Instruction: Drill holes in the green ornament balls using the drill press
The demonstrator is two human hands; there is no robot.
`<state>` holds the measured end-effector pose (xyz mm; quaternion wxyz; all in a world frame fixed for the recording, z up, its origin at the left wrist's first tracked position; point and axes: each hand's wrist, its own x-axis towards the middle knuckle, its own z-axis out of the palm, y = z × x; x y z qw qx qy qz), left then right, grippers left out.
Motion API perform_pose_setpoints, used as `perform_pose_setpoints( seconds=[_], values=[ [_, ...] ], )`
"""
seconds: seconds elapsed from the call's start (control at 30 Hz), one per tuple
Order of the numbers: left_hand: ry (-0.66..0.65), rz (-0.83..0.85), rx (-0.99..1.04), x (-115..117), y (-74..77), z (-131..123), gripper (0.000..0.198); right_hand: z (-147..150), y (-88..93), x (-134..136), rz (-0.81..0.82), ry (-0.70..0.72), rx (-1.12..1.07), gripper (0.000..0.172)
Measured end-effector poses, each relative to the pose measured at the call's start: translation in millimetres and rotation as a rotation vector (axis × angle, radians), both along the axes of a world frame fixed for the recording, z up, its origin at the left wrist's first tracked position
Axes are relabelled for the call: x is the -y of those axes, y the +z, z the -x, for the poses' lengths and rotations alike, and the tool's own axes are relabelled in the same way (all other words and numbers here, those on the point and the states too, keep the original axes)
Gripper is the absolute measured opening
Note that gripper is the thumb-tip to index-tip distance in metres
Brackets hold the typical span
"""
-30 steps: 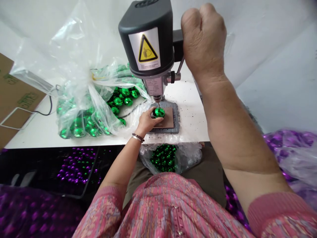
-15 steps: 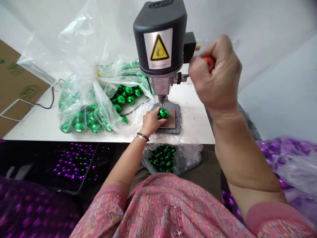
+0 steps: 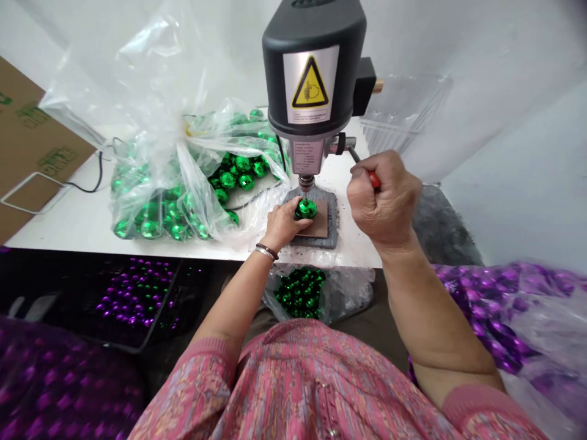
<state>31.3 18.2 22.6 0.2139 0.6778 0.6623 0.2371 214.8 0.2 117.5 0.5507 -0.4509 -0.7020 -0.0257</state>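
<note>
A shiny green faceted ball (image 3: 306,209) sits on a brown board (image 3: 320,227) at the base of a small drill press (image 3: 316,73). My left hand (image 3: 283,225) grips the ball from its left side, thumb and fingers around it. Directly above the ball, the chuck (image 3: 306,181) points its bit down at the ball's top; whether the bit has entered it I cannot tell. My right hand (image 3: 384,198) is closed around the red-knobbed feed lever (image 3: 375,179) on the machine's right side.
Left of the press, a clear plastic bag (image 3: 183,177) holds several green balls. Another bag of green balls (image 3: 300,293) lies in my lap. Bagged purple balls (image 3: 486,305) are at lower right. A cardboard box (image 3: 41,146) stands at the left of the white table (image 3: 64,229).
My right hand has pulled the feed lever downward. The left hand stays on the ball beneath the chuck. The whole view has shifted slightly.
</note>
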Motion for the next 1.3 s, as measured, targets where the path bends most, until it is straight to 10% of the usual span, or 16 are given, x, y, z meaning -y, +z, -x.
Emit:
perform_pose_setpoints(
  seconds=[0.67, 1.0, 1.17, 1.3],
  values=[
    [-0.03, 0.002, 0.031, 1, -5.6, 5, 0.068, 14, -44.2, -3, -0.191, -0.061, -0.113, 0.017],
    [-0.066, -0.022, 0.299, 20, -1.2, 10, 0.056, 16, 34.9, -19, -0.035, -0.087, -0.255, 0.025],
    [-0.283, -0.024, 0.332, 53, 3.1, 43, 0.072, 16, 38.5, -18, -0.013, -0.076, -0.28, 0.022],
    [-0.059, -0.107, 0.139, 45, 14.5, 87, 0.05, 17, 34.4, -18, -0.019, -0.074, -0.294, 0.02]
  ],
)
